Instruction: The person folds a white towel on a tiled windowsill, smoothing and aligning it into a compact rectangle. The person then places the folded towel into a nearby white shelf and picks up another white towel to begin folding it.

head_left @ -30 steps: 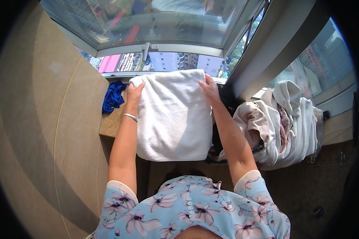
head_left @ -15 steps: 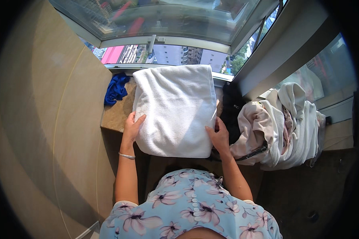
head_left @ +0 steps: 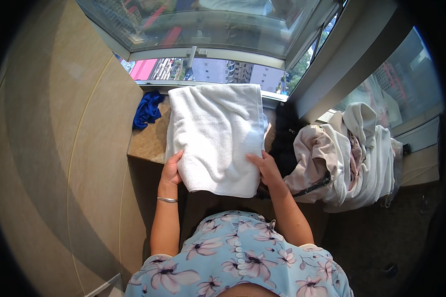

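Note:
A white towel point(head_left: 218, 133), folded into a rough square, lies spread over the stone ledge by the window, its near edge hanging past the ledge's front. My left hand point(head_left: 173, 168) grips the towel's left edge near the front, thumb on top and the other fingers hidden beneath. At the right edge my right hand point(head_left: 266, 169) holds it the same way, with the thumb over the cloth. Shallow wrinkles run across the towel's middle. To the left of it a crumpled blue cloth point(head_left: 147, 110) rests on the ledge.
A heap of white and pale pink laundry point(head_left: 352, 158) sits to the right, beside a black garment point(head_left: 287, 133). The ledge point(head_left: 146, 145) meets a tiled wall point(head_left: 84, 148) on the left. Behind the towel, a window point(head_left: 218, 29) is tilted outward, with buildings far below.
Both hands have shifted inward and a little nearer to me along the towel's edges. The towel's near part has narrowed and creased between them.

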Action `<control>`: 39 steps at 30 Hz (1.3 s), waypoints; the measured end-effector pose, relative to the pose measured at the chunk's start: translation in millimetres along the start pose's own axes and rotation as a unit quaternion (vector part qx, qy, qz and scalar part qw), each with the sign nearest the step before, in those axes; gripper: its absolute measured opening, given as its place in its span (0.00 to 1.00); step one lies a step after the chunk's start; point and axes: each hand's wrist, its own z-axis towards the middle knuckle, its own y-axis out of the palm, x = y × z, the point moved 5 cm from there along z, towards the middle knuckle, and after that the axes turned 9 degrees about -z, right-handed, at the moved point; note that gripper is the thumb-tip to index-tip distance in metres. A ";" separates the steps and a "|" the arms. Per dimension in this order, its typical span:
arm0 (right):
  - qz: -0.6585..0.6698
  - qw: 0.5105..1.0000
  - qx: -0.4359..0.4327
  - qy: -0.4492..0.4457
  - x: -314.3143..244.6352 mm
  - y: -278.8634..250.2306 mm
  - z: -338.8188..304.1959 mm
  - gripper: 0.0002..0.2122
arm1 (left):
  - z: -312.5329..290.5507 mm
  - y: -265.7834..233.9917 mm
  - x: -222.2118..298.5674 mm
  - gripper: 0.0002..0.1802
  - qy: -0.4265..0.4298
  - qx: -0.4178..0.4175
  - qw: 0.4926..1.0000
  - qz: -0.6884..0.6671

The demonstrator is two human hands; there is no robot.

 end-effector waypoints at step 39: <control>-0.132 0.987 0.090 -0.005 37.7 -25.8 -27.1 0.27 | -31.4 -7.7 29.9 0.26 0.348 0.178 0.733 0.557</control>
